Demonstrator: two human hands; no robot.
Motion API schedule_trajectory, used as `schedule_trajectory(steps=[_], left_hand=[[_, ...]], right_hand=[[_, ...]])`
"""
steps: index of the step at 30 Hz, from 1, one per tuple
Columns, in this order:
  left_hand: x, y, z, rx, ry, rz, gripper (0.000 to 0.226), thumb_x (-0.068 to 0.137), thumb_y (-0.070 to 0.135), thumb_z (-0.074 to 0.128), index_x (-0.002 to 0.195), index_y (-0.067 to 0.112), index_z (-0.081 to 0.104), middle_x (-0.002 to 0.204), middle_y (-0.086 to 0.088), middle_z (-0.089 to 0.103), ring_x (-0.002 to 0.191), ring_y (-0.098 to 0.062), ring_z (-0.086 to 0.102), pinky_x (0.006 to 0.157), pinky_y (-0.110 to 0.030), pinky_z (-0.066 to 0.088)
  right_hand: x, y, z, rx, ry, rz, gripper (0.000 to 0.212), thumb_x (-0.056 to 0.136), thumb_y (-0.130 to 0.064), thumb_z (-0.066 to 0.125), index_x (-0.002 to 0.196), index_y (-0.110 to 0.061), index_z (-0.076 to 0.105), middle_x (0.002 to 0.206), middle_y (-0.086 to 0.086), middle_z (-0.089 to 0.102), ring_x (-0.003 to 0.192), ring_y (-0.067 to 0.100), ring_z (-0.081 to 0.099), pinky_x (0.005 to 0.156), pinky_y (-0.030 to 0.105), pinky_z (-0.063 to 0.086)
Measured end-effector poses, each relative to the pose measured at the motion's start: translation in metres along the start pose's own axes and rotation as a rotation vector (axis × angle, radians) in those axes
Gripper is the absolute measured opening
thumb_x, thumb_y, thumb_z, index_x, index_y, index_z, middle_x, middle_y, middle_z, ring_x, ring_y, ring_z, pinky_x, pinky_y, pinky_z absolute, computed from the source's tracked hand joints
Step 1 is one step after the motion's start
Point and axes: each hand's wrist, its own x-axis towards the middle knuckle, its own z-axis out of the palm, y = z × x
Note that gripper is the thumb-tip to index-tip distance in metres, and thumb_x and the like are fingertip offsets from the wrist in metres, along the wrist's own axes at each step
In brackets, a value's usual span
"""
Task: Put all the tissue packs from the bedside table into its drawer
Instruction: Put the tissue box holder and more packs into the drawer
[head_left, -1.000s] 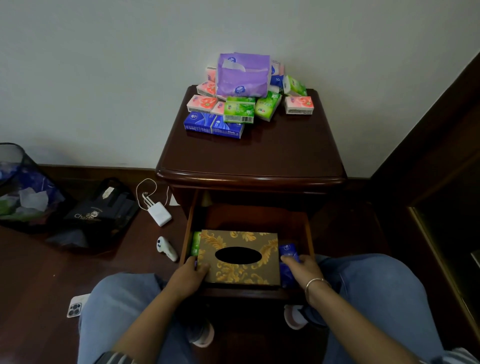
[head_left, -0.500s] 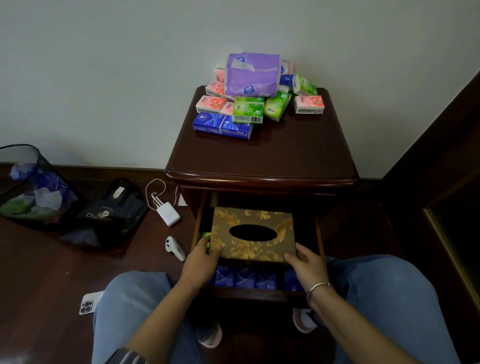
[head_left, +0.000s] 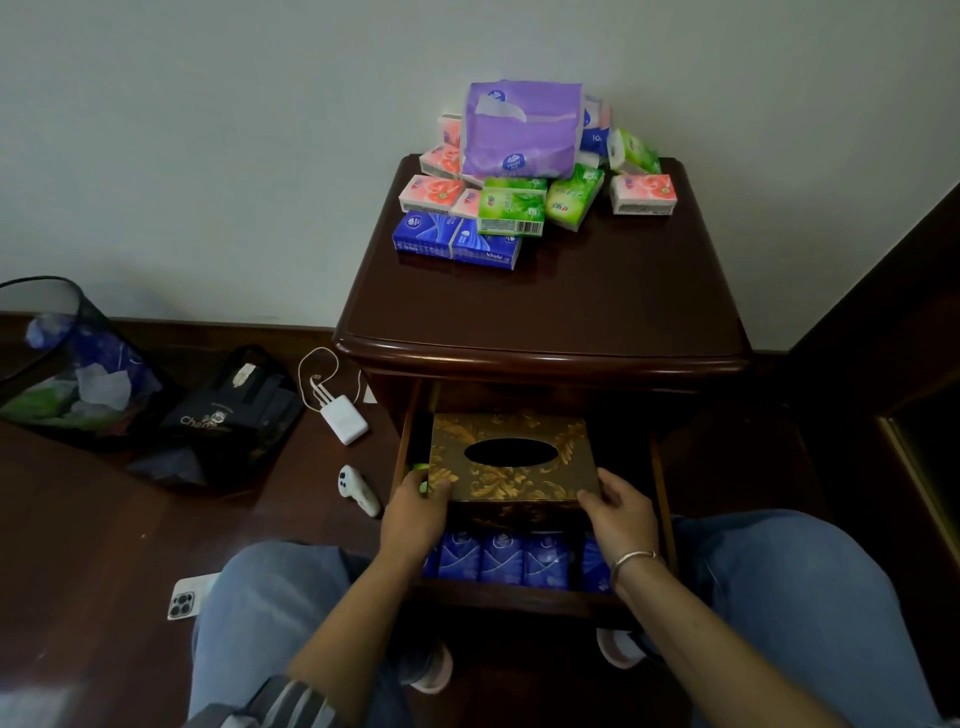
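Both hands grip gold tissue box (head_left: 511, 457) | pushed deeper into drawer (head_left: 519, 597) | blue packs (head_left: 501, 558) uncovered

Tissue packs (head_left: 511, 213) sat piled at the worktop (head_left: 545, 306) rear: pink, green, blue, one big purple. Drawer (head_left: 519, 595) was open, blue packs (head_left: 501, 558) upright along its front.
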Motion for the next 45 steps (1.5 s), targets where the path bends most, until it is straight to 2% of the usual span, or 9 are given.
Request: schedule_trajectory(steps=[10,14,18,23,26,29,34,38,45], left_hand=[[0.016,0.002,0.000,-0.013,0.039,-0.019,0.047,0.096,0.045,0.046,0.133,0.016,0.053,0.126,-0.008,0.061,0.115,-0.027,0.056,0.093,-0.037,0.044],[0.023,0.006,0.006,-0.144,0.054,-0.062,0.039,0.093,0.050,0.050,0.118,0.020,0.052,0.103,0.005,0.062,0.091,-0.014,0.058,0.079,-0.035,0.045],[0.034,0.005,0.002,-0.279,0.022,-0.043,0.033,0.090,0.030,0.057,0.120,0.024,0.045,0.113,0.003,0.059,0.097,-0.012,0.057,0.086,-0.036,0.046],[0.042,-0.003,0.000,-0.333,-0.092,0.005,0.063,0.087,-0.002,0.049,0.144,0.019,0.034,0.139,0.000,0.048,0.122,-0.013,0.047,0.087,-0.023,0.044],[0.048,-0.007,0.000,-0.236,-0.054,0.067,0.063,0.088,-0.005,0.049,0.144,0.018,0.035,0.142,0.000,0.038,0.130,-0.017,0.039,0.105,-0.032,0.040],[0.052,-0.007,0.000,-0.198,-0.017,0.077,0.061,0.087,-0.008,0.048,0.142,0.016,0.040,0.126,0.001,0.034,0.123,-0.018,0.040,0.101,-0.028,0.037],[0.055,-0.008,0.002,-0.168,-0.031,0.091,0.064,0.086,-0.009,0.050,0.144,0.012,0.036,0.125,-0.003,0.036,0.119,-0.018,0.044,0.098,-0.027,0.041],[0.055,-0.011,0.006,-0.103,-0.041,0.102,0.075,0.083,-0.009,0.045,0.150,0.017,0.024,0.129,0.001,0.033,0.121,-0.011,0.038,0.088,-0.025,0.043],[0.061,-0.007,0.003,-0.143,-0.042,0.083,0.079,0.081,-0.015,0.039,0.151,0.017,0.022,0.136,-0.005,0.035,0.130,-0.020,0.043,0.096,-0.037,0.048]], right_hand=[[0.002,-0.005,0.006,0.094,0.025,-0.011,0.048,0.088,-0.017,0.062,0.134,-0.015,0.049,0.127,0.003,0.059,0.109,0.015,0.056,0.093,0.030,0.045],[0.018,-0.017,0.014,0.174,-0.006,-0.011,0.053,0.088,-0.014,0.062,0.138,-0.015,0.045,0.134,0.006,0.055,0.120,0.018,0.052,0.101,0.035,0.044],[0.033,-0.016,0.020,0.159,-0.069,-0.029,0.058,0.087,-0.011,0.062,0.141,-0.019,0.041,0.140,0.003,0.049,0.129,0.017,0.045,0.108,0.041,0.040],[0.046,-0.014,0.022,0.261,-0.243,0.005,0.061,0.085,0.002,0.060,0.135,-0.028,0.043,0.113,-0.027,0.058,0.096,-0.014,0.058,0.070,0.009,0.049],[0.054,-0.015,0.018,0.262,-0.284,0.049,0.068,0.087,-0.002,0.059,0.143,-0.028,0.032,0.141,-0.006,0.043,0.121,0.008,0.046,0.082,0.021,0.047],[0.062,-0.019,0.012,0.188,-0.265,0.085,0.066,0.087,-0.010,0.061,0.143,-0.031,0.034,0.142,0.002,0.041,0.121,0.018,0.048,0.095,0.036,0.046],[0.065,-0.017,0.008,0.197,-0.308,0.095,0.067,0.086,-0.005,0.060,0.143,-0.027,0.034,0.108,-0.014,0.058,0.095,0.003,0.056,0.075,0.023,0.047],[0.060,-0.013,0.007,0.119,-0.374,0.074,0.074,0.084,-0.008,0.063,0.146,-0.025,0.028,0.147,0.001,0.038,0.134,0.016,0.037,0.107,0.037,0.036],[0.065,-0.003,0.023,0.293,-0.352,0.062,0.069,0.087,0.003,0.056,0.146,-0.022,0.029,0.153,-0.001,0.029,0.140,0.017,0.028,0.105,0.032,0.035]])
